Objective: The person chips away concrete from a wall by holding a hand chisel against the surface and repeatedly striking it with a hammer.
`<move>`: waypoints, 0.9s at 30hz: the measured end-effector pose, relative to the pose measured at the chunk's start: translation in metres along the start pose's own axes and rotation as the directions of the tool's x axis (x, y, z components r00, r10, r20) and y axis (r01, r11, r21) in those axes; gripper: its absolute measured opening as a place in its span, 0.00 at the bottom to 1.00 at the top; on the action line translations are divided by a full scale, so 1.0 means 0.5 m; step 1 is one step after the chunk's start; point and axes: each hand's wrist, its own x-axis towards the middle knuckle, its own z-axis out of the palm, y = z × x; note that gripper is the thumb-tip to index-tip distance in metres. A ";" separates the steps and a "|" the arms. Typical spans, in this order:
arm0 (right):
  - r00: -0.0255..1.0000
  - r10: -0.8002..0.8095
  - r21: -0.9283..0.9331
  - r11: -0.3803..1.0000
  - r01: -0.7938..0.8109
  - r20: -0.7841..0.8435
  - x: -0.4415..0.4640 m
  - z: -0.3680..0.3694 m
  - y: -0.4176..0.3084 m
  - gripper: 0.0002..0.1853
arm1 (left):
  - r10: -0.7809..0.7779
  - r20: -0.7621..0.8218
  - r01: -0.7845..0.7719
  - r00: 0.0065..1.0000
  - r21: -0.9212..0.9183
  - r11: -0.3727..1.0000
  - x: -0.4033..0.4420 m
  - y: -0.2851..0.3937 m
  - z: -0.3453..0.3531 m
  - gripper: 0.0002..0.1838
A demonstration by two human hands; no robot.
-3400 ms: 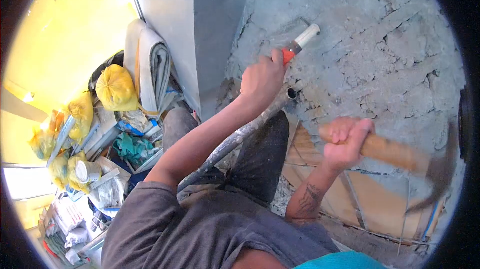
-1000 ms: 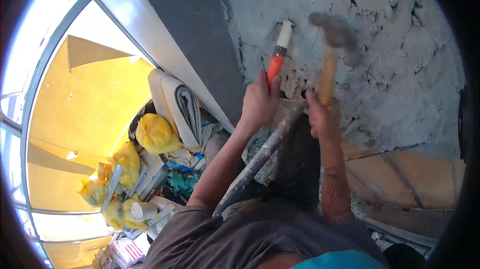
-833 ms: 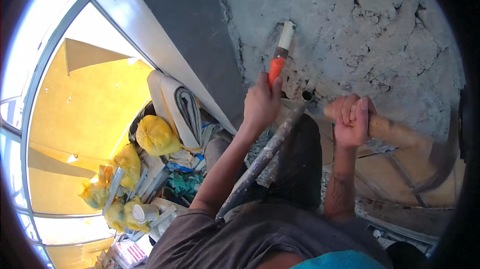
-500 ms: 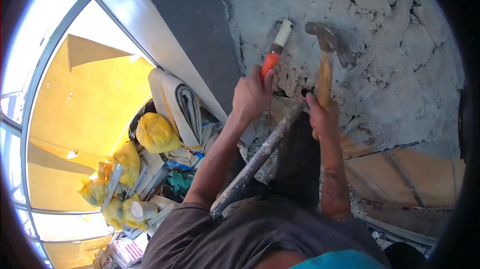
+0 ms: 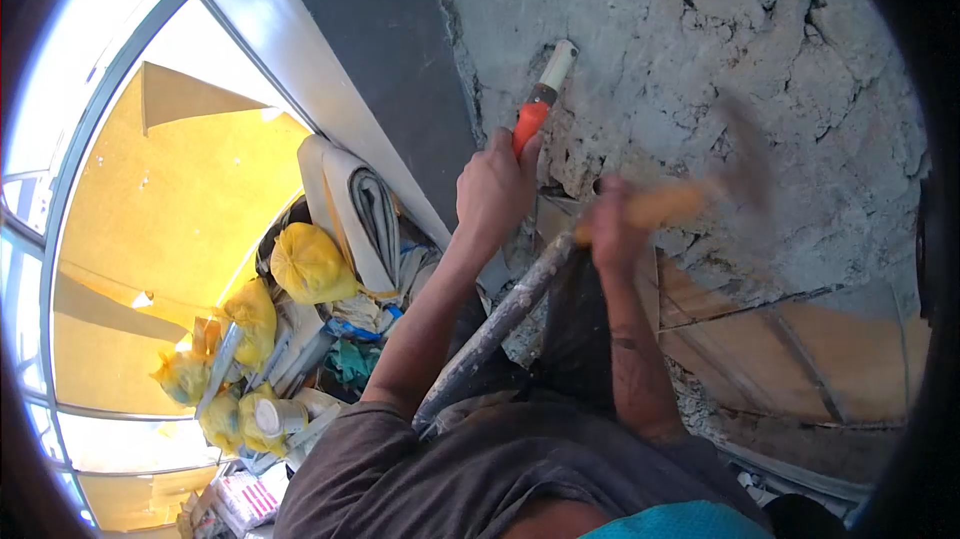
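My left hand [image 5: 492, 194] is closed around the orange grip of a tool [image 5: 545, 94] with a pale, narrow end pointing away from me. That end lies over the rough grey surface [image 5: 650, 59]; contact is unclear. Further right, my right hand [image 5: 618, 229] grips the wooden handle of a hammer [image 5: 665, 207]. The hammer's head is smeared by motion, out to the right over the cracked surface. A grey, paint-spattered pole [image 5: 495, 324] slants up from my body, its upper end close to my right hand. Whether they touch cannot be told.
Tan tiles [image 5: 790, 349] lie at the lower right, beside broken rubble. On the left sit yellow bags [image 5: 310, 264], a rolled grey-white sheet [image 5: 350, 199], a white bucket [image 5: 278, 417] and mixed debris. A dark panel [image 5: 385, 29] borders the rough surface.
The hammer has turned from upright to pointing right, its head swinging right and down. My right hand has shifted left. My left hand and the orange-gripped tool moved only slightly left.
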 end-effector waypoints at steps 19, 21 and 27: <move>0.835 0.546 -0.217 0.825 -0.522 0.070 -0.023 0.090 -0.112 0.15 | -0.047 0.037 0.050 0.998 -0.101 0.994 0.009 -0.008 0.006 0.24; 0.849 0.528 -0.180 0.832 -0.525 -0.034 -0.024 0.076 -0.208 0.11 | -0.042 0.042 0.046 0.998 -0.116 0.992 0.004 -0.015 0.008 0.25; 0.969 -0.239 0.228 0.942 0.246 -0.062 0.026 0.045 -0.233 0.15 | -0.082 0.057 0.088 0.995 -0.108 0.990 0.008 -0.014 0.010 0.26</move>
